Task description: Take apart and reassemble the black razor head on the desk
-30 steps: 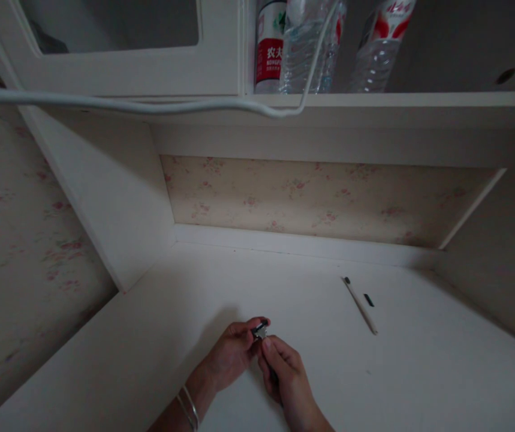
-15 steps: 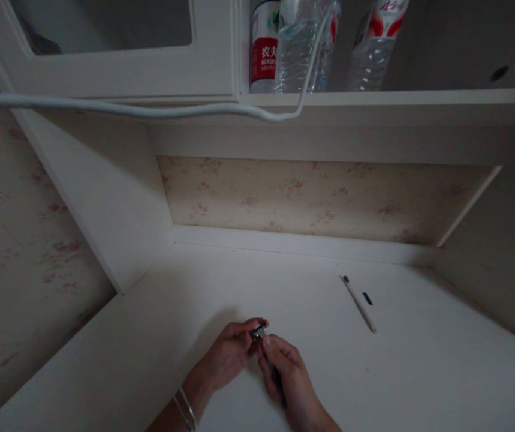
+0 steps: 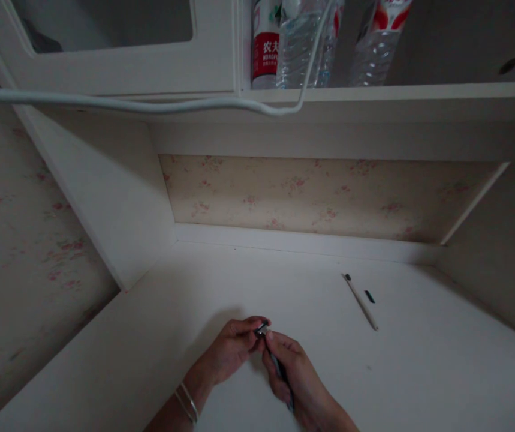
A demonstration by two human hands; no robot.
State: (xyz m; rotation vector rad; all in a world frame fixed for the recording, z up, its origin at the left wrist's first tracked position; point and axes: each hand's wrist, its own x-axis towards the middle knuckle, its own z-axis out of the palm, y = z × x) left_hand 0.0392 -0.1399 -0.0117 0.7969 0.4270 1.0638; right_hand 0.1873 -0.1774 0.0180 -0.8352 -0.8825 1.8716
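Observation:
My left hand point(image 3: 232, 348) is closed in a pinch at the small dark and shiny metal head point(image 3: 262, 329) of a slim dark-handled tool. My right hand point(image 3: 294, 372) grips that tool by its long dark handle point(image 3: 279, 367), thumb and fingertips close under the head. The fingertips of both hands nearly meet. The handle slants down and to the right beneath my right palm, which partly covers it. Fingers hide much of the head, so its exact kind cannot be made out.
A thin white stick with a dark tip point(image 3: 361, 304) lies right of my hands on the white desk point(image 3: 149, 360), beside a small dark strip point(image 3: 369, 296). A white cable point(image 3: 158, 107) crosses in front of the shelf, where plastic bottles point(image 3: 300, 51) stand.
My right hand has shifted slightly right and its grip is turned, so more of the handle shows. The left hand stays at the head. The view has moved slightly.

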